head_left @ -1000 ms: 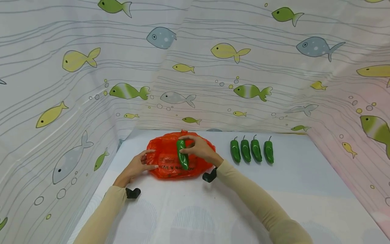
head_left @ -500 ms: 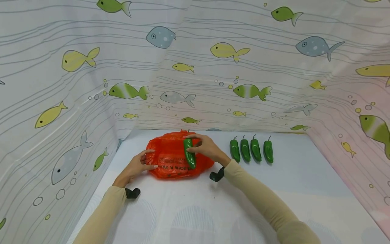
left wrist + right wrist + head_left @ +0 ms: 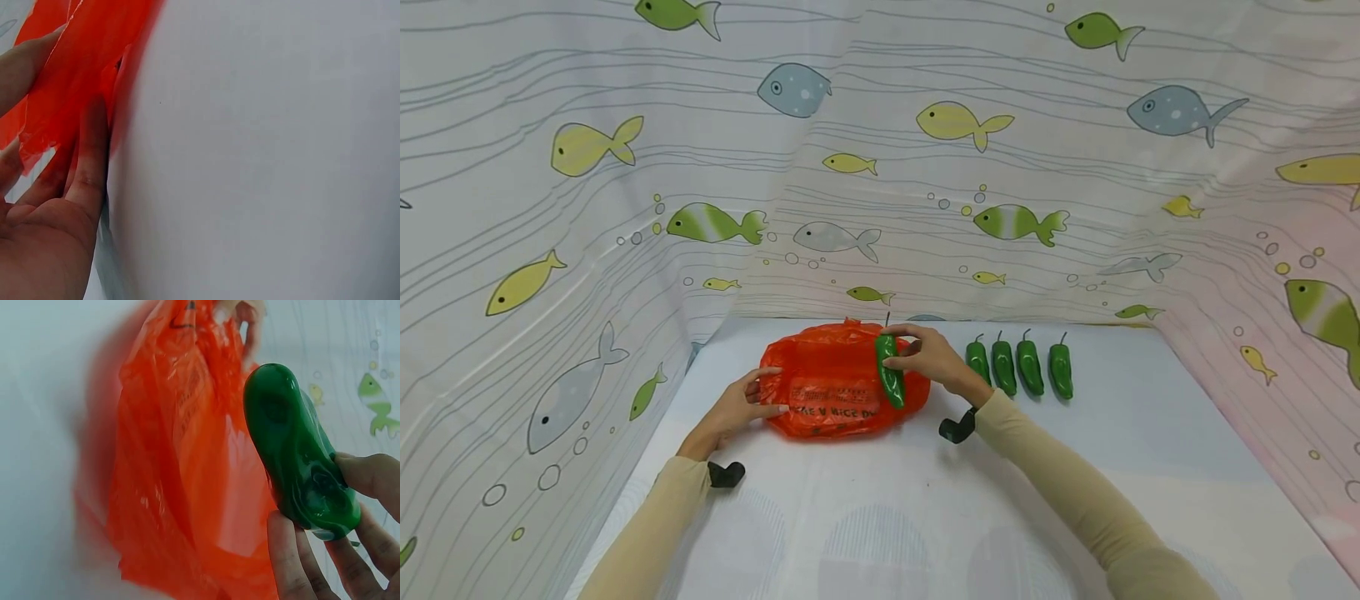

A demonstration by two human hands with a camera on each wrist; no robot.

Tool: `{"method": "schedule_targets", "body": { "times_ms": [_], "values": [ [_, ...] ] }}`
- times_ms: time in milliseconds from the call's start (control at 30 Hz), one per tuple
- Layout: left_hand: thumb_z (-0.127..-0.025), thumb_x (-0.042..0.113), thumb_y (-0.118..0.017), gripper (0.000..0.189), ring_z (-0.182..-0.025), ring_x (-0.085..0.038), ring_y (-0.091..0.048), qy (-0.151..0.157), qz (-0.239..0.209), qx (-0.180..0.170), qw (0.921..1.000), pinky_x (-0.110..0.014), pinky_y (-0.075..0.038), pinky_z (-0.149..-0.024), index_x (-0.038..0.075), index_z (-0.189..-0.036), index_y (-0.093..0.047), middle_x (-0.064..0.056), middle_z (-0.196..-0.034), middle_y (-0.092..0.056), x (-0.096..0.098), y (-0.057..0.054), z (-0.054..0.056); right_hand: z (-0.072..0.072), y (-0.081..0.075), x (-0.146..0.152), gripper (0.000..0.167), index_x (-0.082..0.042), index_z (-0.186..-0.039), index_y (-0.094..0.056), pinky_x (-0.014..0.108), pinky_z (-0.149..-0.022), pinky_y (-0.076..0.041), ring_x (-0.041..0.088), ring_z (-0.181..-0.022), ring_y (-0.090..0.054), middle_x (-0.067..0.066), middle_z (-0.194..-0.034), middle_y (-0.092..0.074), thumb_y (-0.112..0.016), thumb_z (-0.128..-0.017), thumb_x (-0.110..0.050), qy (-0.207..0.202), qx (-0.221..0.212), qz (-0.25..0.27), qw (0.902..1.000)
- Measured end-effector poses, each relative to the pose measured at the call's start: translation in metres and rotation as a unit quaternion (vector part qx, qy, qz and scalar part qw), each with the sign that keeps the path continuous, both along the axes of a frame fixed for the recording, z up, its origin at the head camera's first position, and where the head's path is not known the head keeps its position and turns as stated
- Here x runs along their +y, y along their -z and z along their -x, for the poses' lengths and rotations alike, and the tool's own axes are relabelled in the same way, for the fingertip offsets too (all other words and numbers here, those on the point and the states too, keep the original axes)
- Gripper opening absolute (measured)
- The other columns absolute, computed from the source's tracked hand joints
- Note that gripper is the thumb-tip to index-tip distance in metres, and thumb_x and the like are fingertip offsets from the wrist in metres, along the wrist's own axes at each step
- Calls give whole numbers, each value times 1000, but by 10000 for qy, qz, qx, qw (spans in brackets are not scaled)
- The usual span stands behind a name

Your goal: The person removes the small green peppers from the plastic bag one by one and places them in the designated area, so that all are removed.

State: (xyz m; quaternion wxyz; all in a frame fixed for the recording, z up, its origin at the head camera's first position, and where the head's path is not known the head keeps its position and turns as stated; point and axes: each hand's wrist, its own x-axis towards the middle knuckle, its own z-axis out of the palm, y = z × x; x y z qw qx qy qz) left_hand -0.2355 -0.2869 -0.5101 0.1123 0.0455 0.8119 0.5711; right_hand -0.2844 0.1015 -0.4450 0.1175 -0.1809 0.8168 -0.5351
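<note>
My right hand [image 3: 936, 358] pinches a glossy green chili pepper [image 3: 891, 377] between thumb and fingers. Stem up, it hangs over the right part of a red plastic bag [image 3: 831, 400]. In the right wrist view the pepper [image 3: 287, 444] has its rounded end towards the upper left, with the bag [image 3: 156, 469] beside it. My left hand [image 3: 745, 408] holds the bag's left edge, thumb and index finger spread apart. The left wrist view shows the red plastic [image 3: 94, 56] covering some fingertips of that hand [image 3: 50, 231]. The bag's interior is mostly hidden.
Several green peppers [image 3: 1028, 367] lie in a row on the white table [image 3: 880, 517], right of the bag. My right forearm partly covers the nearest ones. Walls of fish-patterned cloth [image 3: 880, 200] enclose the table at the back and sides.
My right hand has carried the pepper to the right, from the bag's middle to its right side. My left hand keeps its place at the bag's left edge.
</note>
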Motion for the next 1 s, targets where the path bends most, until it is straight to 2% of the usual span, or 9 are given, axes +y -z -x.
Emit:
{"method": "schedule_targets", "body": {
  "times_ms": [200, 467, 800, 1000],
  "values": [
    [-85, 18, -87, 82, -125, -39, -50, 31, 60, -75, 9999, -30, -53, -90, 14, -154, -43, -24, -147, -46, -1, -1, 1, -2, -5, 14, 53, -27, -138, -65, 42, -81, -58, 26, -100, -65, 8, -117, -67, -84, -89, -27, 174, 47, -119, 9998],
    [-85, 21, -87, 82, -127, -39, -48, -11, 115, -146, 9998, -36, -50, -95, 16, -155, -43, -23, -148, -44, -2, -2, 2, -4, -5, 34, 55, -27, -140, -63, 59, -94, -51, 26, -103, -66, 8, -116, -70, -83, -89, -27, 337, 33, -71, 9994],
    [-87, 21, -85, 81, -125, -39, -48, 71, 210, 3, 9998, -33, -49, -95, 13, -155, -42, -25, -148, -44, 0, -2, 2, -5, -7, 63, 55, -25, -141, -62, 61, -95, -50, 31, -108, -64, 8, -120, -68, -82, -90, -27, 567, -46, -136, 9983],
    [-86, 21, -86, 80, -126, -38, -50, 50, 207, 7, 9998, -35, -50, -95, 15, -154, -44, -24, -148, -46, -3, 0, 2, -8, -6, 82, 58, -26, -144, -58, 60, -99, -48, 28, -101, -68, 11, -120, -69, -81, -91, -32, 711, -107, -289, 9970]
  ]
}}
